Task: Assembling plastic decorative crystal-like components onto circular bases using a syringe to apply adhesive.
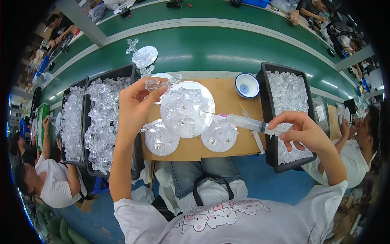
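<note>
My left hand [139, 101] pinches a clear plastic piece [153, 84] with branching arms, held over the upper left edge of a white round disc [166, 122]. Clear faceted parts cover much of that disc. Between the fingers of my right hand [298, 129] is a syringe [248, 122] with a pink needle hub. Its thin needle points left, its tip at the disc's right side. Two more white discs with clear parts, a left one [161, 142] and a right one [219, 136], lie nearer to me.
Black bins full of clear parts stand at the left [133, 73] and right [265, 69]. A blue-rimmed white bowl [247, 78] sits on the cardboard [227, 91]. Another syringe [258, 142] lies near the right bin. Beyond runs a green belt [195, 53] carrying a disc [151, 53]. Other people sit on both sides.
</note>
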Tool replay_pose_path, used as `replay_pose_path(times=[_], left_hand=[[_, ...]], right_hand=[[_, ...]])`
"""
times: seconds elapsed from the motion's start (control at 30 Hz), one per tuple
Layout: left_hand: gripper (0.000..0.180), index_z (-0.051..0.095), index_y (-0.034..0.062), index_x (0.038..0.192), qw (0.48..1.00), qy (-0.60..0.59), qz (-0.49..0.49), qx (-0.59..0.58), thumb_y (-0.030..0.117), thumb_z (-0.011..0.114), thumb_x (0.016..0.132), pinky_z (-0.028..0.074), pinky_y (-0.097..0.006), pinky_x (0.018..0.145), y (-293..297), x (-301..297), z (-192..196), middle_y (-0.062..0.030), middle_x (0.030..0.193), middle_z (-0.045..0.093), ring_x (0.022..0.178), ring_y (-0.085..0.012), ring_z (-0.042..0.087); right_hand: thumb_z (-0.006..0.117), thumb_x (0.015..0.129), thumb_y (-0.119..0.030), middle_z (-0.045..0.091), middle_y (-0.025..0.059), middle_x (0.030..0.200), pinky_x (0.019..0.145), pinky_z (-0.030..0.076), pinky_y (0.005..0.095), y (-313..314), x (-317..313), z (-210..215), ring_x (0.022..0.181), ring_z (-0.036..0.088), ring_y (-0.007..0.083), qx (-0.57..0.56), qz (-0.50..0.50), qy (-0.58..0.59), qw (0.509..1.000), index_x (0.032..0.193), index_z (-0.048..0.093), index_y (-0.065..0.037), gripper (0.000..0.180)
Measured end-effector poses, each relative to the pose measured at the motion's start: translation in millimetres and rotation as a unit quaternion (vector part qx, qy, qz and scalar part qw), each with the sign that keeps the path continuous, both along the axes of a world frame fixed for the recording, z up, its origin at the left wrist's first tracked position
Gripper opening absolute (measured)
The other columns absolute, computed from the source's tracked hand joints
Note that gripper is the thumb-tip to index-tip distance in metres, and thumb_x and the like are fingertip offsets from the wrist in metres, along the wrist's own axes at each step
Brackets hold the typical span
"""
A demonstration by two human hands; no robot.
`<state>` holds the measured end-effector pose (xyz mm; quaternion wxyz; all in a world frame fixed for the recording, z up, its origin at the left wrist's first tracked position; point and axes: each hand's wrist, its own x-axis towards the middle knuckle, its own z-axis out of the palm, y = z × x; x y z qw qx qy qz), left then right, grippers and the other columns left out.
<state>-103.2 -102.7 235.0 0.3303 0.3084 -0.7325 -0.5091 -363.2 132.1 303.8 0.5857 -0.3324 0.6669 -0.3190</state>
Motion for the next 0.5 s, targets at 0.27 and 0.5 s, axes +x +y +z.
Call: replay_pose_path(times=[0.27, 0.5], left_hand=[[0.017, 0.064, -0.0029, 0.093, 1.0, 0.013, -0.009, 0.011, 0.004, 0.065, 0.078, 0.046, -0.02, 0.062, 4, 3, 3, -0.0041, 0.081, 0.064, 0.07, -0.0064, 0.058], [0.015, 0.065, -0.0027, 0.092, 0.999, 0.007, -0.01, 0.037, 0.003, 0.065, 0.078, 0.046, -0.02, 0.061, 2, 7, 1, -0.0044, 0.081, 0.064, 0.068, -0.0068, 0.057]], right_hand=[[0.053, 0.072, 0.006, 0.06, 0.0086, 0.093, 0.032, 0.034, 0.0147, 4, 2, -1, 0.049, 0.057, 0.0081, -0.008, -0.002, -0.006, 1.0, 0.099, 0.058, 0.002, 0.028], [0.055, 0.071, 0.004, 0.06, 0.0087, 0.092, 0.032, 0.032, 0.0141, 12, -4, 5, 0.047, 0.055, 0.007, -0.036, -0.027, -0.018, 0.999, 0.099, 0.058, 0.002, 0.028]])
